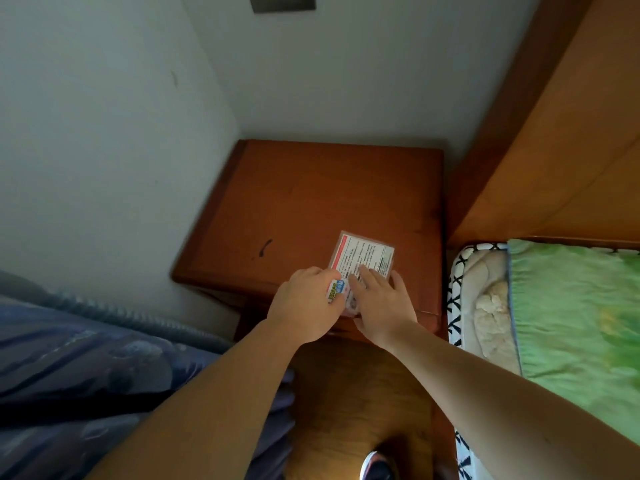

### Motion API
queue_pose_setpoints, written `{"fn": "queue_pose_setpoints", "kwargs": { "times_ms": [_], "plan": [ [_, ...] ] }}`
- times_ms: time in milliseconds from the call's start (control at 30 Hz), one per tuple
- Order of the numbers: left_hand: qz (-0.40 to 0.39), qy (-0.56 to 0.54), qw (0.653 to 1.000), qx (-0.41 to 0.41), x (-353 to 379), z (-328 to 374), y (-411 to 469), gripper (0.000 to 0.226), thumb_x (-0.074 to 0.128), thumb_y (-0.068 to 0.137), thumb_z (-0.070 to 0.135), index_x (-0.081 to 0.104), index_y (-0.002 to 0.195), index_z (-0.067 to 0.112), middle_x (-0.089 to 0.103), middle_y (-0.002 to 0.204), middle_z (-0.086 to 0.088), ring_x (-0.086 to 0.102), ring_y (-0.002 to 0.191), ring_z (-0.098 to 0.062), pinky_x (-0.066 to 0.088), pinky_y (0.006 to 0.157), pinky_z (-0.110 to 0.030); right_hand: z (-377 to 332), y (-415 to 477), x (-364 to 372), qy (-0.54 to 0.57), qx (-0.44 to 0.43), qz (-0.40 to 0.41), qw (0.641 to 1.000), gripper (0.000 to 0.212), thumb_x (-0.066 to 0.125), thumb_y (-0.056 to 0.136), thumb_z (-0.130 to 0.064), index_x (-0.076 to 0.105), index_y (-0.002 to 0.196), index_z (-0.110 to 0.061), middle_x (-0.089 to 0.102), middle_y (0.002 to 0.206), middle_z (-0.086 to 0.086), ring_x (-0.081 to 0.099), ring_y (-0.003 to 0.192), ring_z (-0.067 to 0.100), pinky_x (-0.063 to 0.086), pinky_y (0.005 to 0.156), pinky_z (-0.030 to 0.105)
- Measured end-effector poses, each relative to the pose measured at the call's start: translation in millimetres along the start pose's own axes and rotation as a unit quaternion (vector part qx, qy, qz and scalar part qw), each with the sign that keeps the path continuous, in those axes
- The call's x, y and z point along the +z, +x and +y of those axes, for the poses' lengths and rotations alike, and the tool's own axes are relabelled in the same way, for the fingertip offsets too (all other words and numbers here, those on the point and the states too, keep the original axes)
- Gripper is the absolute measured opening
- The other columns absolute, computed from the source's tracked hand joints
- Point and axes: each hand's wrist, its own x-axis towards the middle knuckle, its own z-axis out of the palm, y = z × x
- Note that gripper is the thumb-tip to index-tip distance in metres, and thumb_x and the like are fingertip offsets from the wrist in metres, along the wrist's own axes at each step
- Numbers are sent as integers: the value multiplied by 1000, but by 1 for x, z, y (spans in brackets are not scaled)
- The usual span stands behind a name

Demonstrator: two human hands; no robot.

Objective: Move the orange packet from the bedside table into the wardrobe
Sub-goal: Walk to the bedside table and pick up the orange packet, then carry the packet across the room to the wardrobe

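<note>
The packet (365, 252) lies flat near the front right of the brown wooden bedside table (294, 202). Its visible face is white with small print, a red strip along one edge and an orange-brown border. My left hand (304, 303) covers its near left corner, fingers curled at the edge. Over its near right part lies my right hand (381, 299), fingers spread flat on top. Both hands touch it, and the packet still rests on the tabletop. Its near end is hidden under my hands. No wardrobe is in view.
A bed with a green sheet (571, 323) and a black-and-white patterned mattress edge (453, 306) stands right of the table, under a wooden headboard (554, 133). Blue bedding (86, 358) lies at lower left. Grey walls meet behind the table. Wooden floor (363, 393) and my shoe (375, 465) show below.
</note>
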Motion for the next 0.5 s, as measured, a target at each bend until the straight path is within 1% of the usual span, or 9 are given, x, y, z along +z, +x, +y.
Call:
{"fn": "queue_pose_setpoints", "kwargs": {
  "times_ms": [67, 133, 200, 233, 300, 333, 367, 433, 500],
  "plan": [
    [-2, 3, 1000, 8, -6, 1, -1, 41, 49, 90, 33, 49, 129, 23, 57, 125, -2, 50, 112, -19, 48, 93, -41, 1, -8, 0, -1, -11, 16, 1000, 67, 64, 82, -23, 32, 140, -19, 37, 149, 9, 31, 139, 26, 14, 115, 51],
    [6, 0, 1000, 7, -15, 1, -1, 41, 49, 90, 33, 49, 130, 23, 58, 124, -2, 50, 111, -19, 48, 91, -40, 0, -15, -2, 12, -21, 21, 999, 52, 62, 83, -20, 45, 132, -17, 47, 142, 9, 40, 133, 26, 20, 115, 50],
    [12, -2, 1000, 7, -23, 1, -4, 40, 50, 90, 34, 49, 128, 23, 58, 124, -2, 50, 111, -18, 47, 89, -36, 0, -19, -9, 27, -31, 31, 999, 30, 54, 87, -21, 60, 116, -16, 62, 124, 7, 55, 117, 25, 32, 110, 44],
    [11, 0, 1000, 7, -27, 1, -6, 39, 50, 90, 34, 49, 128, 23, 58, 124, -2, 50, 111, -18, 46, 88, -35, 0, -21, -15, 41, -31, 37, 998, 23, 50, 89, -22, 65, 106, -15, 67, 111, 6, 62, 104, 24, 40, 102, 40],
    [2, 4, 1000, 9, -38, 4, -10, 39, 50, 89, 36, 50, 127, 24, 58, 125, -1, 50, 113, -18, 46, 89, -35, 1, -24, -34, 85, -21, 45, 995, 26, 44, 92, -25, 67, 87, -13, 69, 86, 5, 65, 78, 24, 49, 81, 34],
    [-4, 8, 1000, 12, -46, 6, -11, 39, 50, 89, 36, 51, 126, 25, 57, 125, -1, 50, 113, -18, 46, 90, -37, 2, -25, -46, 100, -12, 51, 994, 30, 41, 91, -27, 65, 80, -13, 68, 78, 4, 63, 68, 24, 50, 71, 34],
    [-9, 12, 1000, 15, -55, 9, -12, 38, 49, 89, 37, 51, 126, 25, 57, 126, -1, 50, 114, -19, 46, 91, -39, 5, -27, -59, 102, -1, 57, 993, 31, 39, 90, -26, 63, 78, -13, 66, 75, 4, 62, 64, 25, 49, 63, 32],
    [-12, 14, 1000, 17, -76, 21, -12, 38, 49, 89, 38, 52, 125, 26, 57, 127, 0, 49, 116, -20, 45, 94, -41, 14, -32, -91, 89, 32, 68, 993, 21, 42, 89, -18, 60, 79, -15, 65, 77, 4, 63, 66, 29, 45, 54, 33],
    [-3, 14, 1000, 23, -99, 42, -12, 38, 49, 89, 38, 53, 125, 27, 57, 127, 1, 50, 116, -19, 46, 96, -41, 25, -38, -128, 100, 71, 78, 989, 13, 46, 87, -16, 56, 81, -18, 65, 80, 4, 63, 72, 34, 40, 53, 34]
  ]
}}
